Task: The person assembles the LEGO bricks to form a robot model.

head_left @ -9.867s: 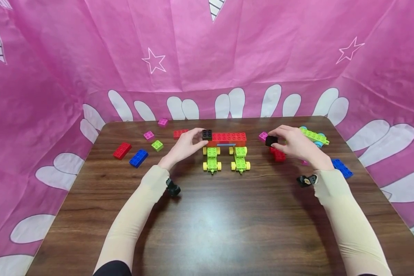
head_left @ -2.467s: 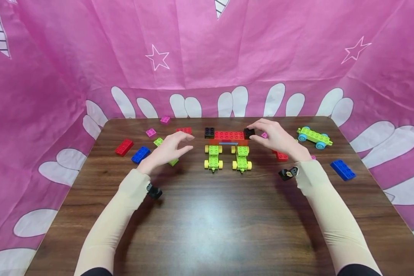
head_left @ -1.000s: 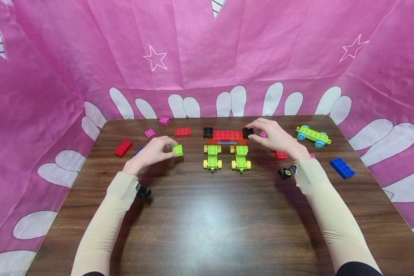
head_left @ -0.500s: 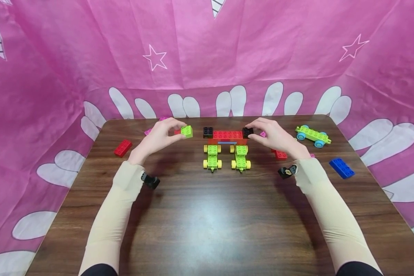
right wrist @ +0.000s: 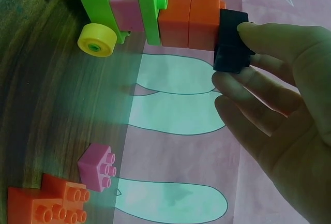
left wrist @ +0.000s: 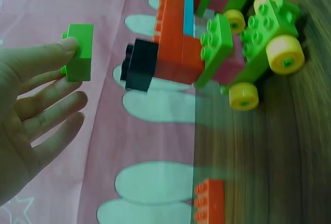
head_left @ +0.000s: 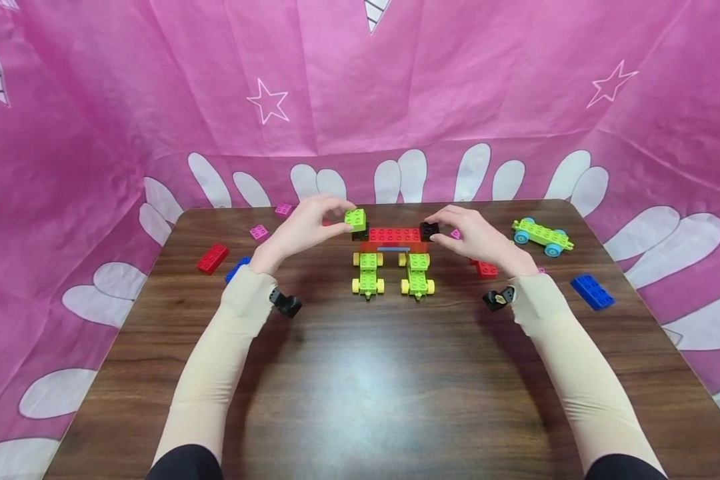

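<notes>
Carrying the green brick (head_left: 355, 219) in a pinch, the left hand (head_left: 303, 230) has just come, in the head view, to the upper centre of the frame, where the brick hides part of the left black brick (head_left: 361, 235) on the red beam (head_left: 395, 236). The work seems to have reached the lining-up of this piece, not its seating. Right of centre, the right hand (head_left: 468, 237) pinches the right black brick (head_left: 429, 231) at the beam's other end, probably steadying the build. Half a second ago the green brick was left of the beam; a second ago, lower and farther left. The right hand's hold looks unchanged. At the earliest frame, the right black brick was well apart from the beam.

In the left wrist view, the green brick sits upper left, between thumb and fingertips, apart from the left black brick near upper centre; the lower fingers are spread.

In the right wrist view, thumb and finger grip the right black brick at upper right, against the red beam's end; the other fingers hang free.
</notes>
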A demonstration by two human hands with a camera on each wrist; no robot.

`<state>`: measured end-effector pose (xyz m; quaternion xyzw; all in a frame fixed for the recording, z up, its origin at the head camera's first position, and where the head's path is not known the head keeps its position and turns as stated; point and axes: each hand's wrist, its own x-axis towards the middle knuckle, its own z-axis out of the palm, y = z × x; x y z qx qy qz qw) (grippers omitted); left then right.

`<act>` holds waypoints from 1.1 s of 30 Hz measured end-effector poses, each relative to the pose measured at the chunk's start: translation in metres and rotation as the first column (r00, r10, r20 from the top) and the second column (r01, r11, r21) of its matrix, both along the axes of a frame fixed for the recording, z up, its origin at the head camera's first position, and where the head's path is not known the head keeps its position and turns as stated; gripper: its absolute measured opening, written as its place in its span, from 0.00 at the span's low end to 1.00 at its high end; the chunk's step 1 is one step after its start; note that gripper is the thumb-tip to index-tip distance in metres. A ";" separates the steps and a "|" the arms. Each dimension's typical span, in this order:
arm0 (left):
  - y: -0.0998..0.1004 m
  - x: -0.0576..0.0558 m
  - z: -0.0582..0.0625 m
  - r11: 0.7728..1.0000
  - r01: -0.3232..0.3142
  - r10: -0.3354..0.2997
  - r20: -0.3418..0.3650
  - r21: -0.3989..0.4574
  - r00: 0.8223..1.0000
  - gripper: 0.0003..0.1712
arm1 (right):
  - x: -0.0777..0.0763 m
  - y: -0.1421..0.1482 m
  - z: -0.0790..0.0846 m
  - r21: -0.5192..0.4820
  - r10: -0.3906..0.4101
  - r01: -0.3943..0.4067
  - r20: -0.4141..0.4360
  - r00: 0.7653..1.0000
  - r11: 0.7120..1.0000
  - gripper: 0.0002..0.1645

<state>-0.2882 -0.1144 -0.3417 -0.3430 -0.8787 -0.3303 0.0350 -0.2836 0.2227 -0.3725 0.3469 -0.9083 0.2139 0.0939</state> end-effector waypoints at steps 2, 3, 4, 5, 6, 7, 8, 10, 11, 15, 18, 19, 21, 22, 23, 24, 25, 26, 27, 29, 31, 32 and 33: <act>0.008 -0.002 0.001 1.000 0.016 -0.016 0.004 -0.009 1.000 0.22 | 0.000 0.000 0.000 -0.003 0.003 -0.003 0.003 1.000 1.000 0.20; 0.012 -0.004 0.001 1.000 0.023 -0.023 0.004 -0.017 1.000 0.22 | 0.000 0.000 0.000 -0.001 0.004 -0.004 0.001 1.000 1.000 0.20; 0.016 -0.005 0.001 0.999 0.031 -0.031 0.003 -0.022 1.000 0.22 | 0.000 0.000 0.000 -0.002 0.004 -0.004 0.002 1.000 1.000 0.20; 0.019 -0.007 0.000 0.999 0.038 -0.038 0.002 -0.027 0.999 0.22 | -0.001 0.000 -0.001 -0.002 0.003 -0.003 0.001 1.000 1.000 0.20; 0.023 -0.008 -0.001 0.998 0.045 -0.045 0.001 -0.033 0.999 0.22 | -0.001 0.001 -0.001 -0.001 0.002 -0.002 0.001 1.000 1.000 0.20; 0.027 -0.010 -0.001 0.998 0.051 -0.051 0.003 -0.037 0.999 0.22 | -0.001 0.001 -0.001 -0.002 0.001 -0.001 0.003 1.000 1.000 0.20; 0.030 -0.011 -0.002 0.998 0.056 -0.056 0.001 -0.043 0.998 0.22 | -0.001 0.001 -0.001 -0.001 0.000 0.000 0.003 1.000 1.000 0.20; 0.036 -0.013 -0.004 0.997 0.063 -0.062 0.015 -0.051 0.998 0.22 | -0.002 0.002 -0.001 0.000 -0.003 0.003 0.007 1.000 1.000 0.20; 0.039 -0.014 -0.005 0.996 0.069 -0.068 0.023 -0.050 0.997 0.21 | -0.002 0.002 -0.001 0.000 -0.004 0.004 0.007 1.000 1.000 0.20; 0.047 -0.016 -0.011 0.996 0.058 -0.055 0.045 -0.069 0.997 0.21 | -0.003 0.002 -0.002 0.000 -0.006 0.006 0.010 1.000 1.000 0.20; 0.052 -0.018 -0.016 0.996 0.035 -0.032 0.040 -0.078 0.999 0.20 | -0.003 0.003 -0.003 0.000 -0.009 0.009 0.007 1.000 1.000 0.20; 0.053 -0.018 -0.018 0.996 0.028 -0.025 0.040 -0.081 0.999 0.20 | -0.003 0.003 -0.003 0.000 -0.009 0.009 0.004 1.000 1.000 0.20; 0.055 -0.020 -0.020 0.997 0.013 -0.011 0.031 -0.080 0.999 0.21 | -0.003 0.003 -0.003 0.002 -0.010 0.010 0.003 1.000 1.000 0.20; 0.055 -0.020 -0.022 0.997 0.007 -0.005 0.029 -0.078 1.000 0.21 | -0.003 0.003 -0.003 0.003 -0.012 0.012 0.003 1.000 1.000 0.20; 0.056 -0.021 -0.023 0.997 0.002 0.000 0.030 -0.078 1.000 0.21 | -0.003 0.003 -0.003 0.005 -0.013 0.013 0.003 1.000 1.000 0.20; 0.057 -0.021 -0.023 0.997 -0.001 0.004 0.033 -0.077 0.999 0.21 | -0.003 0.003 -0.003 0.006 -0.015 0.014 0.004 1.000 1.000 0.20; 0.057 -0.021 -0.024 0.997 -0.003 0.005 0.034 -0.078 0.999 0.21 | -0.003 0.003 -0.003 0.007 -0.016 0.016 0.006 1.000 1.000 0.20; 0.057 -0.021 -0.025 0.997 -0.004 0.006 0.037 -0.077 0.999 0.21 | -0.003 0.003 -0.003 0.009 -0.018 0.017 0.007 1.000 1.000 0.20; 0.058 -0.021 -0.025 0.997 -0.004 0.007 0.040 -0.077 0.999 0.21 | -0.003 0.003 -0.003 0.010 -0.019 0.019 0.009 1.000 1.000 0.20; 0.058 -0.021 -0.026 0.997 -0.002 0.006 0.043 -0.079 0.999 0.21 | -0.002 0.002 -0.003 0.010 -0.022 0.022 0.016 1.000 1.000 0.20; 0.058 -0.020 -0.026 0.997 -0.001 0.005 0.044 -0.082 0.999 0.21 | -0.002 0.002 -0.002 0.011 -0.025 0.024 0.021 0.999 1.000 0.20; 0.058 -0.020 -0.026 0.997 -0.001 0.005 0.044 -0.084 0.999 0.21 | -0.002 0.002 -0.002 0.011 -0.024 0.024 0.023 0.999 1.000 0.20; 0.058 -0.020 -0.026 0.996 -0.001 0.005 0.045 -0.086 0.999 0.21 | -0.002 0.002 -0.002 0.012 -0.024 0.024 0.024 0.999 1.000 0.20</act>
